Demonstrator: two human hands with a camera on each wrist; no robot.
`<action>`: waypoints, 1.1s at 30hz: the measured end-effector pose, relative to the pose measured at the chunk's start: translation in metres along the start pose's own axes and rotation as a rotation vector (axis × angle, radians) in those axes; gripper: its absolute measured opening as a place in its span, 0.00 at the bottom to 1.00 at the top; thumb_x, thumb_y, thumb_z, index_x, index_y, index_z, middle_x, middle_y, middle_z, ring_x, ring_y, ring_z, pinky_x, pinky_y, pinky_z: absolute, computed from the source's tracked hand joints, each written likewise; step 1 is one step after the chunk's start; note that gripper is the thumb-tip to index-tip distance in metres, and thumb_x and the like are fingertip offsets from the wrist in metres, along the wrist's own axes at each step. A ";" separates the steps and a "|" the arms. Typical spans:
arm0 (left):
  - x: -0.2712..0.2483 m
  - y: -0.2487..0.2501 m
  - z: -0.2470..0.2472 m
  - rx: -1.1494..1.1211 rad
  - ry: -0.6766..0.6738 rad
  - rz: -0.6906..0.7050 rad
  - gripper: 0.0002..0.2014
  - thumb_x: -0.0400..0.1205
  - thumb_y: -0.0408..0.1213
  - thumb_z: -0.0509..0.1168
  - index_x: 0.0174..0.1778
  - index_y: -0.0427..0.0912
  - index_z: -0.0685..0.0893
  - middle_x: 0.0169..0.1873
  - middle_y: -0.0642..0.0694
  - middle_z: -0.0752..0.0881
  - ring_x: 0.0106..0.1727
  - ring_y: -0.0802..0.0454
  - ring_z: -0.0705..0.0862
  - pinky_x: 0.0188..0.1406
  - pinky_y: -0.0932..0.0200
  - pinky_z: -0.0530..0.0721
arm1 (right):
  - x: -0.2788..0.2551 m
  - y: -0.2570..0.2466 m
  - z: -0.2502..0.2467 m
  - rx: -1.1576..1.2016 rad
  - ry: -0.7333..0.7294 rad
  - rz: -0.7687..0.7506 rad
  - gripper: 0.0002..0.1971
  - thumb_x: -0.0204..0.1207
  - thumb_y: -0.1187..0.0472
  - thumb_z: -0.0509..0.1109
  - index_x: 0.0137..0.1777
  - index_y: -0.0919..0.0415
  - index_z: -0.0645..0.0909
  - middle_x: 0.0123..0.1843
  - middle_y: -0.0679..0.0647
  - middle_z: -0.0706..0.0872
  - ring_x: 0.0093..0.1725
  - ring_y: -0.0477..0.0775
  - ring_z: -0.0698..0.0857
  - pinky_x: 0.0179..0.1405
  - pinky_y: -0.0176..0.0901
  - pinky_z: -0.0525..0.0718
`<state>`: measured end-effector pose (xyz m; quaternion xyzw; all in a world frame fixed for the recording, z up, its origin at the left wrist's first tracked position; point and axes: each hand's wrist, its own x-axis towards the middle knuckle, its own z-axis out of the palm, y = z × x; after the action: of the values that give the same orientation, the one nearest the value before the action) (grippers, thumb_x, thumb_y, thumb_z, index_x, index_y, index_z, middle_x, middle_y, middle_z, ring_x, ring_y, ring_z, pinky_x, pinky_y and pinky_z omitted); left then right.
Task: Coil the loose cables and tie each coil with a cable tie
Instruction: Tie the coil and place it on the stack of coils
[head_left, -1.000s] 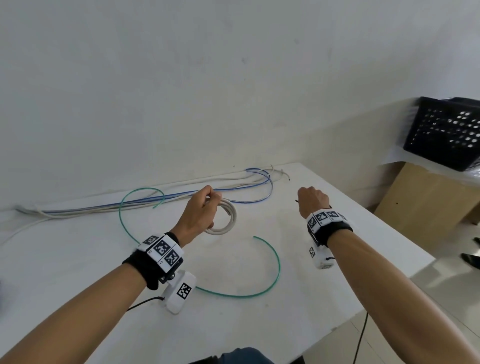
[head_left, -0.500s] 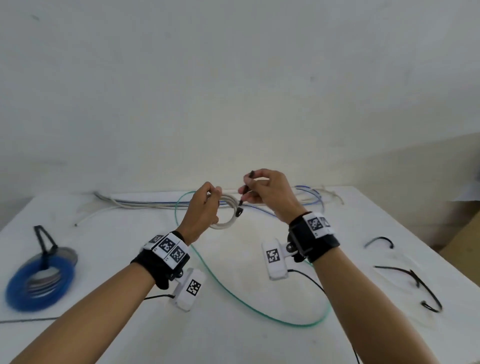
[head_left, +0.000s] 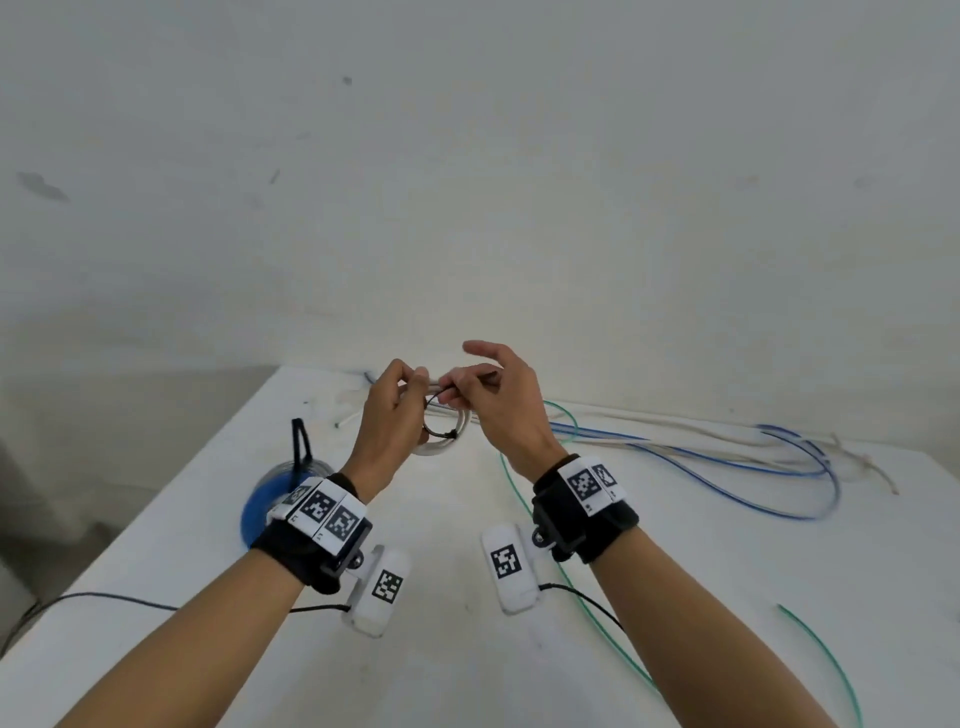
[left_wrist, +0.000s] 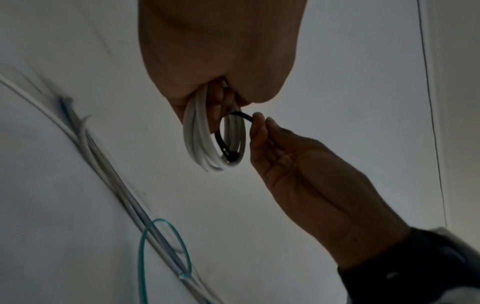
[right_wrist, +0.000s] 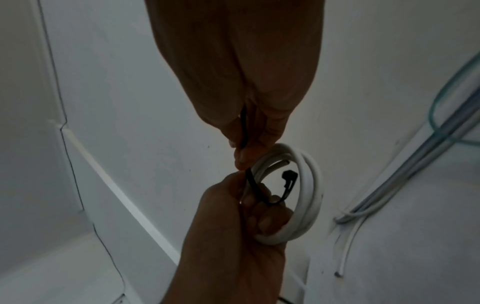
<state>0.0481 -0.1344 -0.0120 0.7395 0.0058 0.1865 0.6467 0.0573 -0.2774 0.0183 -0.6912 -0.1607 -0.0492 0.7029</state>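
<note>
My left hand (head_left: 402, 387) grips a small white cable coil (head_left: 441, 447) (left_wrist: 197, 139) (right_wrist: 309, 185) above the white table (head_left: 457, 670). A black cable tie (head_left: 439, 415) (left_wrist: 223, 144) (right_wrist: 255, 185) loops through the coil, its head (right_wrist: 287, 174) hanging inside the ring. My right hand (head_left: 467, 389) pinches the tie's strap between thumb and forefinger, right beside the left fingers; its other fingers are spread. Loose green cable (head_left: 571, 587) and blue and white cables (head_left: 727, 452) lie on the table to the right.
A blue cable coil (head_left: 260, 509) with a black tie standing on it lies at the left, partly hidden by my left wrist. The table's left edge runs close to it. A wall stands just behind the table.
The view has swung left. My right hand went from a fist at the right to the coil with a black tie and now pinches the tie looped through the coil.
</note>
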 end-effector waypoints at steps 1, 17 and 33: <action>0.001 0.000 -0.007 -0.011 0.016 -0.010 0.14 0.90 0.44 0.59 0.40 0.42 0.72 0.30 0.44 0.77 0.31 0.49 0.72 0.31 0.53 0.71 | 0.001 -0.001 0.006 0.032 -0.034 0.007 0.17 0.85 0.71 0.68 0.72 0.67 0.73 0.49 0.65 0.93 0.44 0.57 0.92 0.54 0.49 0.91; -0.001 -0.015 -0.036 -0.207 -0.055 -0.227 0.10 0.91 0.40 0.59 0.47 0.39 0.76 0.25 0.50 0.72 0.24 0.54 0.64 0.21 0.61 0.66 | 0.008 -0.010 0.009 -0.150 -0.263 -0.050 0.04 0.87 0.71 0.66 0.57 0.71 0.78 0.46 0.62 0.94 0.38 0.53 0.88 0.47 0.42 0.87; -0.018 0.019 -0.061 -0.104 -0.189 -0.237 0.09 0.89 0.40 0.61 0.52 0.37 0.80 0.26 0.50 0.67 0.25 0.54 0.64 0.23 0.61 0.69 | -0.011 -0.054 0.012 -0.567 -0.478 -0.177 0.12 0.81 0.75 0.69 0.53 0.55 0.83 0.48 0.47 0.95 0.51 0.51 0.92 0.51 0.49 0.89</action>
<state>0.0102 -0.0840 0.0068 0.7134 0.0223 0.0385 0.6993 0.0295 -0.2691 0.0662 -0.8335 -0.3593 0.0103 0.4195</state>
